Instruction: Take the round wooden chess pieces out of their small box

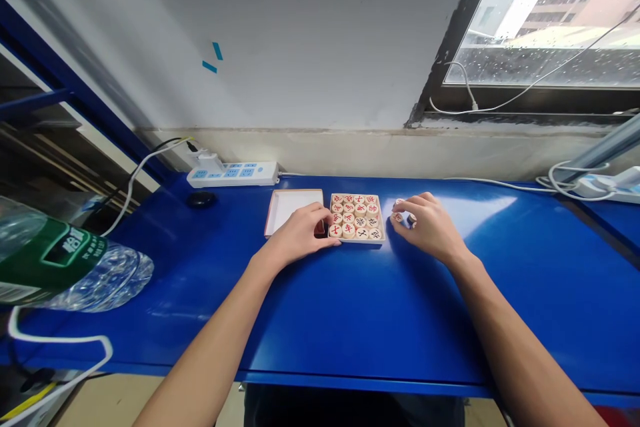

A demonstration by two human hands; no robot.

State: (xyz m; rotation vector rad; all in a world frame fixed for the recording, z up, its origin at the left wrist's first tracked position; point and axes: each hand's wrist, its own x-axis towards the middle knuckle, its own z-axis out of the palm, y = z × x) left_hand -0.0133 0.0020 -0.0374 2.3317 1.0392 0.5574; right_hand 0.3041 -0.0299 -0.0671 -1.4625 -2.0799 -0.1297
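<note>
A small white box on the blue table holds several round wooden chess pieces with red and black characters, laid in rows. My left hand rests against the box's left side, fingers touching its front left corner. Its empty lid lies just left of the box, partly under that hand. My right hand sits to the right of the box with its fingers curled over a few loose chess pieces on the table.
A white power strip lies along the wall at the back left, with a black round object near it. A plastic water bottle lies at the left edge. Cables and another power strip sit at the right.
</note>
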